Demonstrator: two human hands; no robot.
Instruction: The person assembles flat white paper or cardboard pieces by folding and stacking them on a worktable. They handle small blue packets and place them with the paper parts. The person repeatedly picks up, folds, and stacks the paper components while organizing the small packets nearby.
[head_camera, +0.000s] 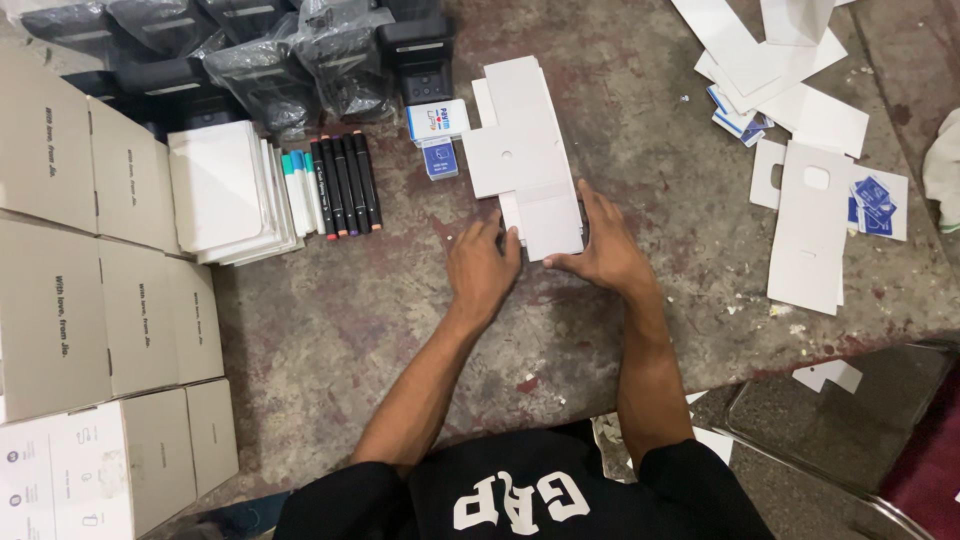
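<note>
Along the left edge of the floor (350, 330) stand stacked white boxes (100, 290), closed, filling that side from top to bottom. Just right of them, toward the far edge, lies a pile of white cards (225, 190), and beside it a row of markers (335, 185) — pale ones first, then black ones with coloured ends. Behind these, at the far edge, sit dark items in clear bags (270, 60). A small blue-and-white box (438, 120) rests right of the markers, with a small blue card (440, 160) just in front of it.

The left hand (482, 268) lies flat, fingers spread and unclenched, its fingertips touching the near left corner of a flat white cardboard blank (525, 155). It presses rather than grasps. The blank stretches away from the person toward the far edge, unfolded, with side flaps and a small hole in its middle panel. Its near end lies between the two hands.

The right hand (605, 250) is also flat and unclenched — thumb along the blank's near edge, fingers against its right side.

Further right, well apart from the hands, lies another white blank (810, 235) with a rounded cut-out, blue cards (875, 205) next to it, and loose white sheets (780, 70) at the far right corner.
</note>
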